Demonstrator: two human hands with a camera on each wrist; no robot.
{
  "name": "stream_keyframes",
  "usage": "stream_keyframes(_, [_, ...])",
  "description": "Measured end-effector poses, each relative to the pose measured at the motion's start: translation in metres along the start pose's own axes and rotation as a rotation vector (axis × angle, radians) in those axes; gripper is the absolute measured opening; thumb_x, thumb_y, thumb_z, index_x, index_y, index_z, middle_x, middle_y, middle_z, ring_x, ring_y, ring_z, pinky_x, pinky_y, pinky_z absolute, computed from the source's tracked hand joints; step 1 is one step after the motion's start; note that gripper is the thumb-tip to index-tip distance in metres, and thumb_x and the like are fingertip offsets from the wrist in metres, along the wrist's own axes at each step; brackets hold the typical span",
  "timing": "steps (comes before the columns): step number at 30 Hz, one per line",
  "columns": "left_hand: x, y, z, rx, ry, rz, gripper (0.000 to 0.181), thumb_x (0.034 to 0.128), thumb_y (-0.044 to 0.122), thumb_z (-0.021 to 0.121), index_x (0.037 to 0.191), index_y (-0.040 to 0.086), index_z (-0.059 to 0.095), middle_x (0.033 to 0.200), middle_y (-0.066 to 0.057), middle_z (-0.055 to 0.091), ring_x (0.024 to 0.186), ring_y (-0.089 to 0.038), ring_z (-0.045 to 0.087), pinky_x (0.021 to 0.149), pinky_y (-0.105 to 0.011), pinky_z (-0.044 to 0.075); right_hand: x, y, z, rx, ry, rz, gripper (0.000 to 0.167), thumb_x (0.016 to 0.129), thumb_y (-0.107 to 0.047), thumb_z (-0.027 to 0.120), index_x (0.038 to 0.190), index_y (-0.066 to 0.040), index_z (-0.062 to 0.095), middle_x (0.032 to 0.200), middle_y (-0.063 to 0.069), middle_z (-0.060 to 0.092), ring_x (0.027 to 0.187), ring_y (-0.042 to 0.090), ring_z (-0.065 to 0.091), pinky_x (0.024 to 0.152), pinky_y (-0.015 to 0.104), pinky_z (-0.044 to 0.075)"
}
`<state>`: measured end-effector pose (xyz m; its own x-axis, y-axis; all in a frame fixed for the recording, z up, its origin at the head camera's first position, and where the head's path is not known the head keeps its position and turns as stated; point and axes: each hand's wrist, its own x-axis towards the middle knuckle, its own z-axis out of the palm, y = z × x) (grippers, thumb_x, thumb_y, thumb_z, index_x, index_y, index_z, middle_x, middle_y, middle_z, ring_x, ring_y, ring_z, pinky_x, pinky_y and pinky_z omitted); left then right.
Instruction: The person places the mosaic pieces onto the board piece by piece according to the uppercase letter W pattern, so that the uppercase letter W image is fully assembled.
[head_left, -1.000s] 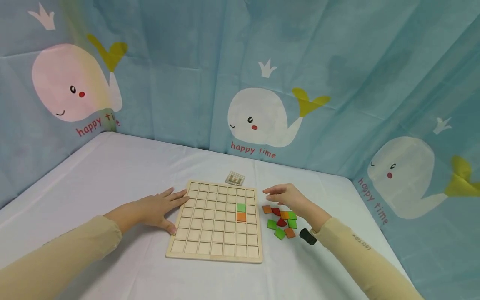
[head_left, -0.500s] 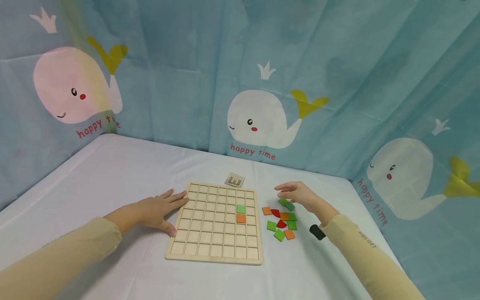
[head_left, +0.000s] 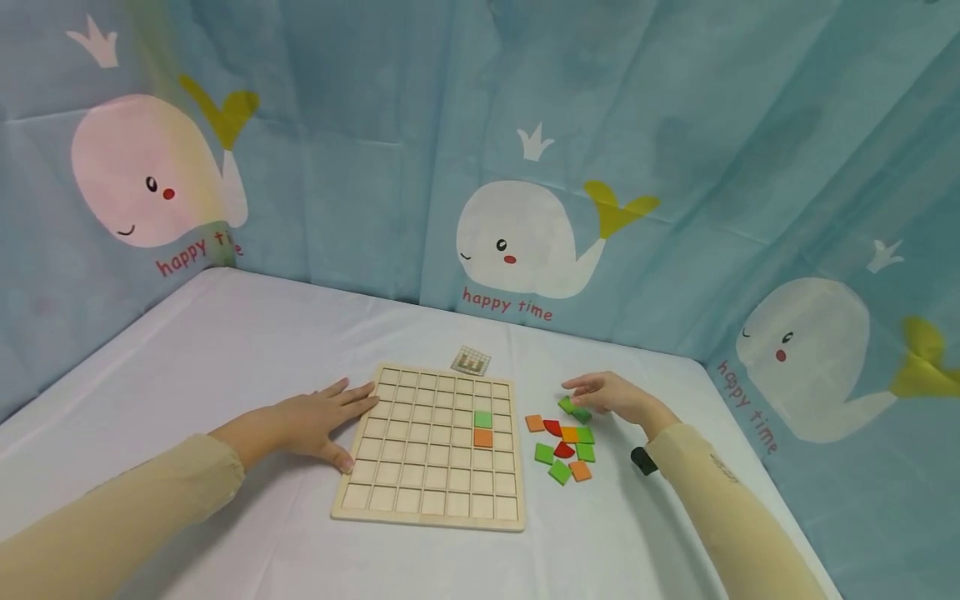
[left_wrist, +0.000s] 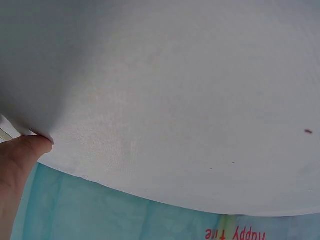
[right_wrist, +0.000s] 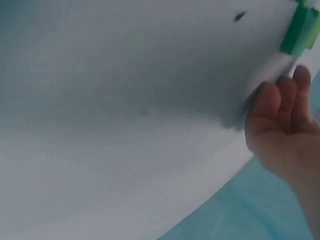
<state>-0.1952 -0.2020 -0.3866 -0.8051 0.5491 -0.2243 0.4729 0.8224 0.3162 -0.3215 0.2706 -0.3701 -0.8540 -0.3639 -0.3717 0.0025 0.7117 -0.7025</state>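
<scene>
A wooden grid board (head_left: 420, 454) lies on the white table, with a green tile (head_left: 483, 419) and, just below it, an orange tile (head_left: 483, 438) in its right part. The left hand (head_left: 311, 425), fingers spread, rests against the board's left edge; its thumb shows in the left wrist view (left_wrist: 22, 155). Right of the board lie loose green, orange and red tiles (head_left: 559, 472). The right hand (head_left: 611, 396) is over the far end of these, its fingers loosely bent beside green tiles (head_left: 581, 414). In the right wrist view the hand (right_wrist: 280, 115) is just short of green pieces (right_wrist: 300, 30).
A small card with a printed grid pattern (head_left: 471, 361) lies beyond the board's far edge. A dark object (head_left: 643, 461) is partly behind the right sleeve. A blue curtain (head_left: 360, 167) with whale prints stands around the table's far sides.
The right hand has moved right, from near the board's edge to the far tiles, and green tiles now show under it. The left hand and the two tiles in the board have stayed put.
</scene>
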Motion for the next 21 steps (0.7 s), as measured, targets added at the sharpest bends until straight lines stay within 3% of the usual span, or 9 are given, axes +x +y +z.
stream_keyframes(5, [0.0,-0.001,0.0,0.001,-0.002,0.0,0.107,0.0726,0.067,0.066,0.152,0.005,0.03,0.16,-0.016,0.017,0.14,-0.053,0.013,0.098,-0.072,0.028,0.006,0.004,-0.005,-0.052,-0.07,0.044,0.042,0.091,-0.018,0.069,0.132,-0.009,0.062,0.127,0.01,0.057,0.106,0.025,0.047,0.089,0.039,0.043])
stream_keyframes(12, [0.001,0.0,-0.001,0.001,-0.006,-0.012,0.108,0.072,0.068,0.066,0.152,0.004,0.031,0.159,-0.017,0.017,0.14,-0.053,0.013,0.098,-0.072,0.027,0.013,0.001,-0.006,-0.027,-0.06,0.098,0.035,0.089,-0.012,0.071,0.124,-0.008,0.068,0.105,0.004,0.057,0.081,0.019,0.045,0.071,0.029,0.038])
stream_keyframes(21, [0.002,0.0,0.001,-0.005,0.003,-0.017,0.108,0.0713,0.068,0.067,0.152,0.005,0.031,0.159,-0.016,0.017,0.14,-0.052,0.013,0.098,-0.072,0.027,0.013,0.002,0.0,-0.04,0.01,0.13,0.03,0.089,-0.009,0.07,0.119,-0.008,0.07,0.128,0.011,0.057,0.106,0.027,0.047,0.088,0.039,0.042])
